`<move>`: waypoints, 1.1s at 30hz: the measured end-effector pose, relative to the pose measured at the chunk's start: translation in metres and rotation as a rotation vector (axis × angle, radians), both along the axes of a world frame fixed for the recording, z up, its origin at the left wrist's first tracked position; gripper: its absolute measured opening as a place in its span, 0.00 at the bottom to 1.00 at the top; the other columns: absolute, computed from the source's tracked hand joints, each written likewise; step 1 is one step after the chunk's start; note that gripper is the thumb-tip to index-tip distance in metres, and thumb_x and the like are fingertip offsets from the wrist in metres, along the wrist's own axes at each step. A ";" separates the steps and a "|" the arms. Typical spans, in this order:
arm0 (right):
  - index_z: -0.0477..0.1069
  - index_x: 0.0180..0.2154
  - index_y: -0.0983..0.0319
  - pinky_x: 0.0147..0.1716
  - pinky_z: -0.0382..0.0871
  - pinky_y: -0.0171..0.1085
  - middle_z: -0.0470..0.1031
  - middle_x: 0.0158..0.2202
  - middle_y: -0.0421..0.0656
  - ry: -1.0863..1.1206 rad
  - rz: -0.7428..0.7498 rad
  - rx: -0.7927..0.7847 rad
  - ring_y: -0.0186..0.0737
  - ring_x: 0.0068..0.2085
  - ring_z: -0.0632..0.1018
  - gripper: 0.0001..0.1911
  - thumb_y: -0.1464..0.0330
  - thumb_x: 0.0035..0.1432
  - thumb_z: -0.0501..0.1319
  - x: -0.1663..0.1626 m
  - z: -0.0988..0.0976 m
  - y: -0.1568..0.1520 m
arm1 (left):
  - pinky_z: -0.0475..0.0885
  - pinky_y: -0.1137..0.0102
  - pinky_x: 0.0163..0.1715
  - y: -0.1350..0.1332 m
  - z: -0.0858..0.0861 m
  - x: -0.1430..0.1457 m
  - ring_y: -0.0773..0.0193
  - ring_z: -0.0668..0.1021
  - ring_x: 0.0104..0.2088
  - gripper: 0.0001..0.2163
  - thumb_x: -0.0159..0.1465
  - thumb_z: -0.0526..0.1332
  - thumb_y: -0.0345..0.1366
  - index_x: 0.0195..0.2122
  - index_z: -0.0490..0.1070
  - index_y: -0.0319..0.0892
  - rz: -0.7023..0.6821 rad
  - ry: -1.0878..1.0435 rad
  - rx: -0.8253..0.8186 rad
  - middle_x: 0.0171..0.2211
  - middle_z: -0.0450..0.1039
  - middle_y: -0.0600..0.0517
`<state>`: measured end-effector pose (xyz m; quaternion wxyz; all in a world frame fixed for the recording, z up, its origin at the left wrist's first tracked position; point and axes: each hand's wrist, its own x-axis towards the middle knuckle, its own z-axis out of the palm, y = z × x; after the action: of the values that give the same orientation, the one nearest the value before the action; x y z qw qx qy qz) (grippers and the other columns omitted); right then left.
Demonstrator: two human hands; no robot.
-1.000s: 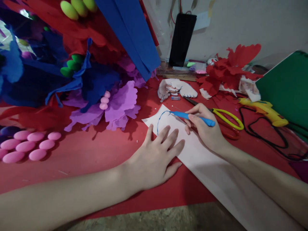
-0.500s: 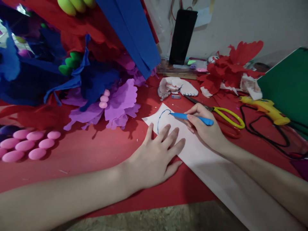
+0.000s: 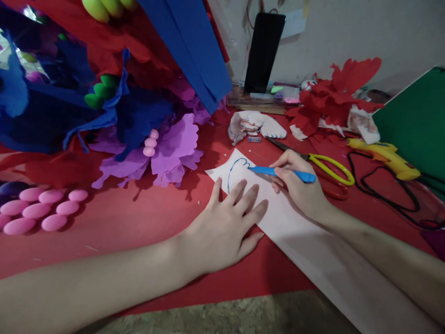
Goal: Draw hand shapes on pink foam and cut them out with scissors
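A long white paper strip [image 3: 295, 236] lies slantwise across the red tabletop, its cut end pointing away from me. My left hand [image 3: 229, 222] rests flat on that end with the fingers spread. In my right hand [image 3: 295, 181] is a blue pen [image 3: 274, 172], pinched between thumb and fingers. Its tip touches the paper at the end of a curved, scalloped blue line [image 3: 233, 168]. Part of the line disappears behind my left fingers. Just beyond the paper sit several white paper cutouts [image 3: 274, 127] with dark outlines and a small clear-blue piece [image 3: 254, 139].
Scissors [image 3: 330, 167] with yellow and red handles lie beside my right hand. Further right is a yellow glue gun [image 3: 385, 155] with a black cord. Purple paper petals [image 3: 177, 148] and pink egg-shaped pieces [image 3: 36, 209] are at left. A phone [image 3: 264, 53] stands upright at the back.
My right hand has moved slightly right with the pen. The blue line has grown by a small scallop. My left hand has stayed in place.
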<state>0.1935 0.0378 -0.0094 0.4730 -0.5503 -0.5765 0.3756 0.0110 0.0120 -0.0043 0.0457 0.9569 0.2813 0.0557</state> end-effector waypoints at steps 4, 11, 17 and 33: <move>0.58 0.25 0.61 0.18 0.57 0.32 0.55 0.14 0.31 -0.006 -0.013 0.006 0.29 0.16 0.64 0.03 0.72 0.48 0.52 -0.002 0.002 -0.001 | 0.53 0.38 0.51 -0.001 0.000 0.000 0.44 0.57 0.59 0.22 0.66 0.40 0.42 0.58 0.56 0.40 -0.005 -0.003 -0.009 0.60 0.54 0.40; 0.57 0.25 0.60 0.18 0.60 0.31 0.55 0.13 0.31 0.041 -0.071 0.029 0.28 0.15 0.65 0.05 0.75 0.49 0.51 -0.002 0.001 -0.001 | 0.54 0.38 0.51 0.000 0.000 0.001 0.44 0.57 0.59 0.22 0.66 0.40 0.42 0.57 0.56 0.40 -0.004 0.001 -0.004 0.60 0.53 0.39; 0.59 0.24 0.60 0.17 0.62 0.32 0.58 0.14 0.32 0.054 -0.108 0.050 0.29 0.15 0.66 0.05 0.76 0.47 0.51 -0.001 0.001 -0.001 | 0.54 0.39 0.51 0.000 0.000 0.000 0.44 0.57 0.59 0.21 0.66 0.41 0.42 0.57 0.56 0.40 0.000 -0.001 0.013 0.60 0.54 0.39; 0.58 0.24 0.61 0.19 0.62 0.31 0.65 0.18 0.35 0.035 -0.124 0.098 0.30 0.17 0.70 0.04 0.75 0.46 0.51 -0.002 0.002 -0.005 | 0.55 0.40 0.51 -0.001 0.000 0.000 0.44 0.57 0.59 0.21 0.65 0.42 0.43 0.57 0.56 0.41 0.001 0.013 0.013 0.60 0.54 0.40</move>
<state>0.1919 0.0332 -0.0074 0.5317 -0.5547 -0.5506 0.3263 0.0108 0.0112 -0.0038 0.0378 0.9574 0.2817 0.0512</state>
